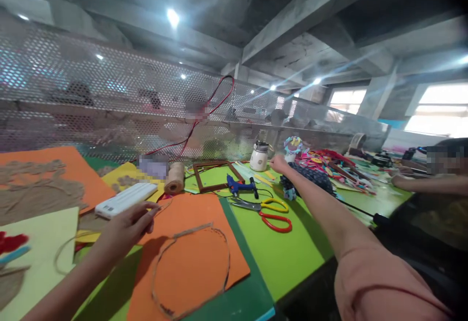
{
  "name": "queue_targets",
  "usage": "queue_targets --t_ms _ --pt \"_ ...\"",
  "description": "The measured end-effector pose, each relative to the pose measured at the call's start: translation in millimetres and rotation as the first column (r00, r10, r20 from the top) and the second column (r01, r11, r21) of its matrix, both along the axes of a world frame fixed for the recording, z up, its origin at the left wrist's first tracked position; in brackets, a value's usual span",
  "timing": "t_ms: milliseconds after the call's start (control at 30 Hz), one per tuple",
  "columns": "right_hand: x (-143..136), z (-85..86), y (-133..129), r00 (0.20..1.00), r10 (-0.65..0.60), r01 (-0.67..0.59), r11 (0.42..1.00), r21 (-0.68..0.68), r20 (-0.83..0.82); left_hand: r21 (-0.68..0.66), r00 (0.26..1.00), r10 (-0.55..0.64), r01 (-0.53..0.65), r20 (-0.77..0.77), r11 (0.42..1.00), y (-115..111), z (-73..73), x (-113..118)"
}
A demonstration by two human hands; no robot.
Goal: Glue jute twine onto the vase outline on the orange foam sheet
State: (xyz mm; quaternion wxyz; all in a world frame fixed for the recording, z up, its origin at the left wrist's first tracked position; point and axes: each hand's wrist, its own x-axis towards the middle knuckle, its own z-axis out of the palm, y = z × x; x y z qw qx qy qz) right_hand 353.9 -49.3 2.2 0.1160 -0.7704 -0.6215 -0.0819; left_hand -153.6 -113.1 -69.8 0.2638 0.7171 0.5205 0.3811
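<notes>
Thing in hand: thin tan strand [165, 207], looks like twine, poking out from our left grip [133, 221] over the upper left of the orange sheet [193, 262]. Left grip: fingertips pinched together on the strand, no gap we can see. Right grip [281, 165]: reached out beside the white jar [259, 157], fingers look drawn in; can't tell how tightly, or if anything's in there.

Handling, our read: near weightless, limp, rough enough not to slip. Won't push, only pull; ends probably fray. Best held close to the tip, light fingertip pinch.

Below and right of it, a twine loop [193, 230] lies on the sheet. Can't tell if it's stuck down; we'd treat it as easy to knock out of shape. Scissors [263, 209] and blue glue gun [237, 184] sit right of the sheet on the green-topped table [292, 257]; twine spool [174, 178] stands behind.
</notes>
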Motion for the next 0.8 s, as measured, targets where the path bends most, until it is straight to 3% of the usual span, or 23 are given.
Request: queue_targets --t_ms 233,467,667,800 --pt "-55 -39.4 15 0.989 0.139 -0.133 0.981 -0.140 0.039 0.038 0.994 0.106 -0.106 0.004 0.994 -8 16.9 -5" --pt "-115 -49.2 13 0.945 0.322 -0.294 0.916 -0.273 0.063 -0.044 0.991 -0.111 0.114 0.070 0.992 -2 2.3 -3" --pt "-130 -67.1 -1 0.942 0.329 -0.305 0.922 -0.239 0.067 -0.030 0.990 -0.116 0.119 0.084 0.992 -4 4.0 -2" --pt "-125 -61.3 -8 0.937 0.347 -0.349 0.927 -0.135 -0.037 -0.072 0.984 -0.056 0.069 0.172 0.995 -7 8.8 -1"
